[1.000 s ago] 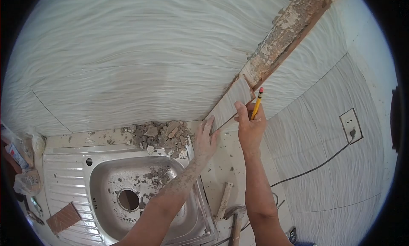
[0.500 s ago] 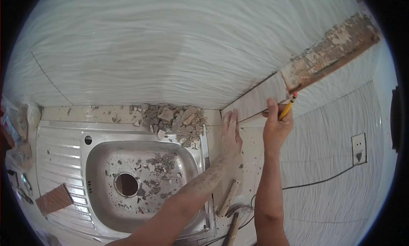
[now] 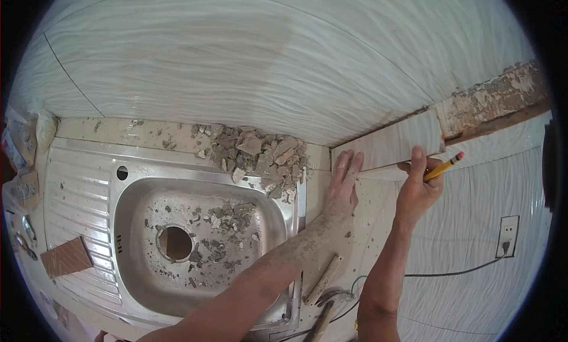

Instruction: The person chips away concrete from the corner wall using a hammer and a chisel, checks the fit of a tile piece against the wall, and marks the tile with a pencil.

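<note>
A narrow strip of wavy white wall tile (image 3: 395,139) sits in the gap low on the wall, at the inner corner of the counter. My left hand (image 3: 342,191) has its stretched fingers lying against the strip's left end. Near the other end, my right hand (image 3: 419,194) grips a yellow pencil (image 3: 442,167), its pink eraser end pointing up and right. The right thumb is raised against the strip's lower edge; the pencil's tip is hidden by the hand. Right of the strip runs a bare, rough band of wall (image 3: 497,102).
Broken mortar rubble (image 3: 260,155) is heaped behind the steel sink (image 3: 204,185), with more bits in its basin. A hammer (image 3: 322,321) and a chisel-like rod (image 3: 324,278) lie on the counter. A cable runs to the wall socket (image 3: 507,236). A brown tile piece (image 3: 67,257) rests on the drainboard.
My view has shifted, so the strip and both hands appear farther right. The pencil has tipped from steep to more slanted in my right hand. My left hand keeps its place on the strip.
</note>
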Demonstrator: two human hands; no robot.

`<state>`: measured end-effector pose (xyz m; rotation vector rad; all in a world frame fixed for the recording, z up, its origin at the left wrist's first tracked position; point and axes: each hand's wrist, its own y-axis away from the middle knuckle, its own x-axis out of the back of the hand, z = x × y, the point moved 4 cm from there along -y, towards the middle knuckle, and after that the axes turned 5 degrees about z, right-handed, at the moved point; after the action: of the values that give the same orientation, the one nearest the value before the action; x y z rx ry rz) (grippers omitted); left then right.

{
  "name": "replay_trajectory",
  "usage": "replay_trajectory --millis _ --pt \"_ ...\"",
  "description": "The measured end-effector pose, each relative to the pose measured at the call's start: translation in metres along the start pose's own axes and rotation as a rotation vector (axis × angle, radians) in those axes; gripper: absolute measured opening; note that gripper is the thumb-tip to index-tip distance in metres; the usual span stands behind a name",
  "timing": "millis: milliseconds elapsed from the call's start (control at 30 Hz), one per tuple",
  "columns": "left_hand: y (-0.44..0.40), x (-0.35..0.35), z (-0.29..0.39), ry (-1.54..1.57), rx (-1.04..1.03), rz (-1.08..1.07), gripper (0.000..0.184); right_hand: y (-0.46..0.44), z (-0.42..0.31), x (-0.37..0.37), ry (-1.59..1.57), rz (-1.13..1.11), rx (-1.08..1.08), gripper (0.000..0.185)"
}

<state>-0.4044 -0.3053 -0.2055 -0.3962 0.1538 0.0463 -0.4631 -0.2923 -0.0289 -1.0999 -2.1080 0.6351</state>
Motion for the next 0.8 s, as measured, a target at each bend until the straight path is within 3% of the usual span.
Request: replay_trajectory --millis 200,300,367,400,467,800 --pt "0.0 0.001 0.003 -0.015 -0.01 0.006 0.077 -0.001 0.004 -0.002 0.036 -0.015 0.035 0.028" --pt "0.002 0.006 0.004 -0.007 0.069 0.047 0.061 -0.002 0.005 0.001 0.094 -0.064 0.085 0.028" --pt "0.014 0.009 -0.004 0.042 0.269 0.129 0.037 -0.001 0.003 -0.003 0.066 -0.052 0.085 0.028" --pt "0.021 0.009 -0.003 0.041 0.265 0.131 0.037 0.0 0.002 -0.003 0.046 -0.034 0.08 0.028" --pt "0.03 0.012 -0.001 0.042 0.41 0.082 0.018 0.0 0.002 -0.002 0.065 -0.033 0.092 0.027" --pt "0.01 0.011 -0.014 0.075 0.43 0.044 0.022 0.0 0.0 -0.004 0.006 0.019 0.032 0.028"
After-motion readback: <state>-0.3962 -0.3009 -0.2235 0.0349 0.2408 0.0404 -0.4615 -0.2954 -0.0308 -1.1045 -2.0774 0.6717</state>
